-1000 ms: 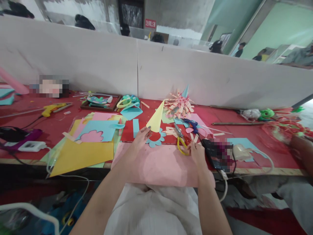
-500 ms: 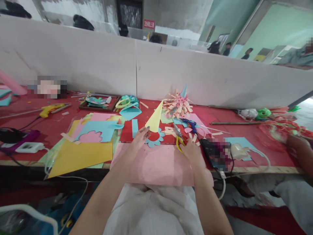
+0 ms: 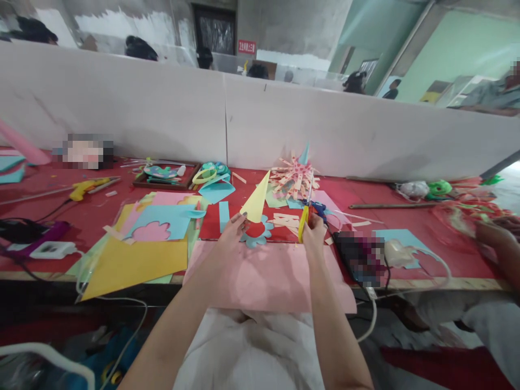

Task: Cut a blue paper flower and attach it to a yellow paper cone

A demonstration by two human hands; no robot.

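My left hand pinches the lower left edge of a pale yellow paper cone, whose tip points up and slightly right. In my right hand are scissors with yellow handles, their blades pointing upward. Below the cone lies a blue scalloped paper flower on a red board. Pale peach paper strips rest between my hands. A dark blue tool, partly hidden, lies just behind the scissors. Pink sheet covers the table's front edge beneath my forearms.
Behind the strips stands a fringed paper piece with a blue cone. Coloured paper sheets, a yellow glue gun and a tray are leftward. At right are a phone, a white cable and another person's hand.
My right hand has turned the scissors from slanting up-left to nearly upright and raised them slightly. The left hand still holds the cone in almost the same place.
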